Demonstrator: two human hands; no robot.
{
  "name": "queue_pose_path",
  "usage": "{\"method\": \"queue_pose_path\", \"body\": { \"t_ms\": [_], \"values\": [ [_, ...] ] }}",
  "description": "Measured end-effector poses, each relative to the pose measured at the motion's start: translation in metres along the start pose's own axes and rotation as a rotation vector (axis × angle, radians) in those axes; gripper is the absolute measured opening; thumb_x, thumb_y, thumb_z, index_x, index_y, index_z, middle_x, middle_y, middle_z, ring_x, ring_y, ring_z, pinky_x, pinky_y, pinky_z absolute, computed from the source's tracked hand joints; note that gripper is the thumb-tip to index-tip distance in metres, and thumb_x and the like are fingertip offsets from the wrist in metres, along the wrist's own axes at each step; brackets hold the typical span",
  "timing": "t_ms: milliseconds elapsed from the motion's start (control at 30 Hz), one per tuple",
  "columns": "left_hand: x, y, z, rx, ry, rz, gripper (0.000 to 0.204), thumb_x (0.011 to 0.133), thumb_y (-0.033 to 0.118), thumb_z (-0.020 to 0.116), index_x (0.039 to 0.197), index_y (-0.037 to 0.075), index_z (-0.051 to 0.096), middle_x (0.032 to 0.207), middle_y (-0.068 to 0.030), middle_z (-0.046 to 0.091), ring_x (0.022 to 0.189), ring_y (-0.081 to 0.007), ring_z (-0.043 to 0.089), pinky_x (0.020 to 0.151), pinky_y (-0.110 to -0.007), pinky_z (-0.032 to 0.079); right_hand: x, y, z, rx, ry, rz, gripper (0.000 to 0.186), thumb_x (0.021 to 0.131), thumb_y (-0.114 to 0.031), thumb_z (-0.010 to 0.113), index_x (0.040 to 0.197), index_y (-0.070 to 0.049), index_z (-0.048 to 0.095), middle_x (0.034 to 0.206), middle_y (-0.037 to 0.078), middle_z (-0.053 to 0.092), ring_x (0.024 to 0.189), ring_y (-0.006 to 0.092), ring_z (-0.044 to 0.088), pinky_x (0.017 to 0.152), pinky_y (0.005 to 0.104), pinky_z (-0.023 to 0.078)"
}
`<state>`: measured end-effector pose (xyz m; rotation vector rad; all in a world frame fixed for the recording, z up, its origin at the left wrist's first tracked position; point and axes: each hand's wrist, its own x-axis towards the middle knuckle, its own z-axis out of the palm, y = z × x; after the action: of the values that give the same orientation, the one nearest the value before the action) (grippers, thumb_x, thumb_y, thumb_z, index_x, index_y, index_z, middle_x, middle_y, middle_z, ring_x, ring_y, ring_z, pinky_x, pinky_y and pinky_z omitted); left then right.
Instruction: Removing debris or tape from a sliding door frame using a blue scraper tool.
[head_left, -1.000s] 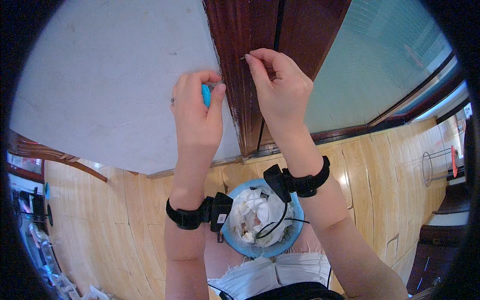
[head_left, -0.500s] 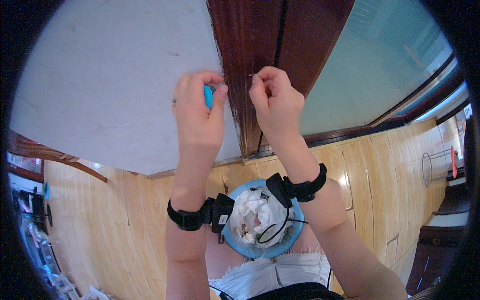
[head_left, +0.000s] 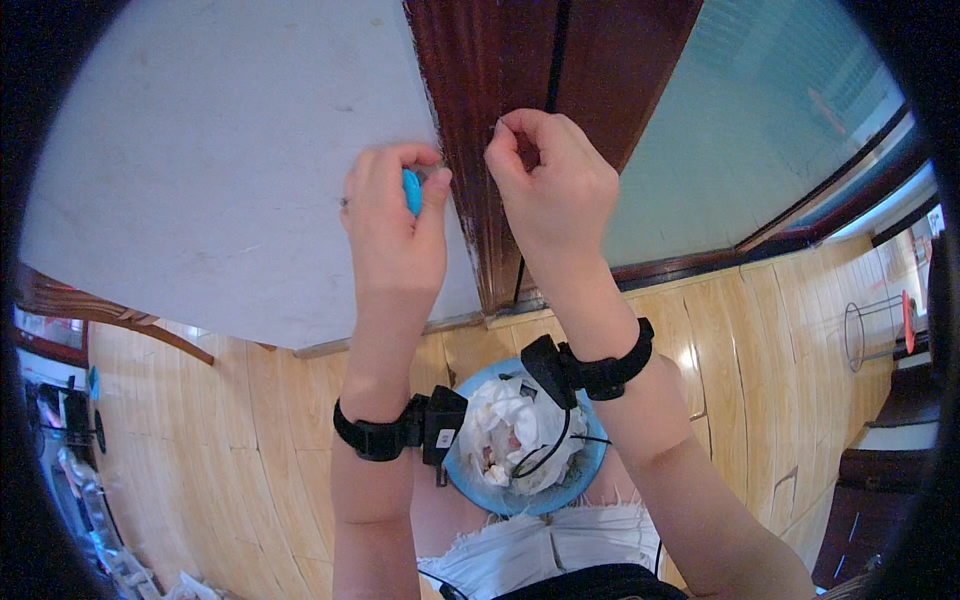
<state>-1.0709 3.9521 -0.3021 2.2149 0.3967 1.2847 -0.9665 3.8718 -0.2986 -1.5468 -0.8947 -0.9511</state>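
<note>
My left hand (head_left: 395, 205) is in front of the white wall, curled round a small bright blue rounded object (head_left: 411, 192). Only one edge of it shows in the palm, so its kind is unclear. Thumb and forefinger nearly meet beside the edge of the dark red-brown wooden door frame (head_left: 480, 200). My right hand (head_left: 560, 180) is pinched, thumb against forefinger, in front of that frame. Anything between these fingertips is too small to make out. Both wrists carry black straps with small black boxes.
Below my forearms, a blue bin (head_left: 470, 488) lined with a white bag holds crumpled white waste. A frosted glass panel (head_left: 720, 150) stands right of the frame. A curved wooden furniture piece (head_left: 120, 315) is at left, a wire stand (head_left: 870, 330) at far right, on wood-plank flooring (head_left: 260, 430).
My right hand has shifted slightly up and toward the left, with its wrist turned a little. My left hand has barely moved and keeps the blue object.
</note>
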Motion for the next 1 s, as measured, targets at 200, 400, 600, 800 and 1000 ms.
{"method": "queue_pose_path", "body": {
  "t_ms": [200,400,600,800,1000],
  "values": [
    [0.002,-0.002,0.000,0.001,-0.009,0.017,0.014,0.082,0.011,0.060,0.094,0.007,0.056,0.092,-0.0089,0.054,0.092,-0.0278,0.051,0.080,-0.039,0.036,-0.007,0.004,-0.004,0.028,-0.070,0.008,0.010,0.064,-0.009,0.068,0.069,-0.008,0.059,0.066,0.008,0.060,0.058,0.0250,0.060,0.051,0.0347,0.048],
    [0.001,-0.002,-0.001,-0.009,0.000,0.044,0.012,0.083,0.011,0.060,0.094,0.007,0.056,0.091,-0.0087,0.055,0.090,-0.0275,0.052,0.079,-0.038,0.037,-0.091,0.000,-0.065,-0.035,-1.013,0.064,0.006,0.075,-0.015,0.061,0.075,-0.009,0.061,0.069,0.011,0.061,0.063,0.0296,0.061,0.055,0.0405,0.049],
    [0.003,0.000,-0.002,-0.010,-0.014,0.017,0.012,0.083,0.011,0.060,0.093,0.006,0.056,0.089,-0.0091,0.055,0.086,-0.0283,0.052,0.079,-0.037,0.038,-0.156,-0.004,-0.094,0.276,-1.124,0.205,0.023,0.084,-0.018,0.053,0.070,-0.003,0.062,0.067,0.015,0.061,0.063,0.0349,0.060,0.061,0.0435,0.049],
    [0.005,-0.004,-0.001,0.058,0.011,0.106,0.012,0.087,0.012,0.059,0.096,0.004,0.057,0.087,-0.0056,0.056,0.081,-0.0150,0.051,0.077,-0.027,0.042,-0.093,0.010,-0.075,0.236,-0.932,0.768,0.026,0.084,-0.024,0.059,0.071,-0.001,0.062,0.069,0.018,0.061,0.059,0.0318,0.060,0.055,0.0390,0.047],
    [0.003,-0.001,-0.001,-0.019,-0.012,0.059,0.012,0.086,0.012,0.058,0.093,0.002,0.055,0.089,-0.0111,0.054,0.085,-0.0271,0.051,0.077,-0.035,0.040,-0.037,0.020,-0.028,0.095,-0.361,0.316,0.013,0.080,-0.009,0.068,0.083,0.002,0.061,0.069,0.006,0.062,0.061,0.0086,0.056,0.058,0.0236,0.046]
  ]
}}
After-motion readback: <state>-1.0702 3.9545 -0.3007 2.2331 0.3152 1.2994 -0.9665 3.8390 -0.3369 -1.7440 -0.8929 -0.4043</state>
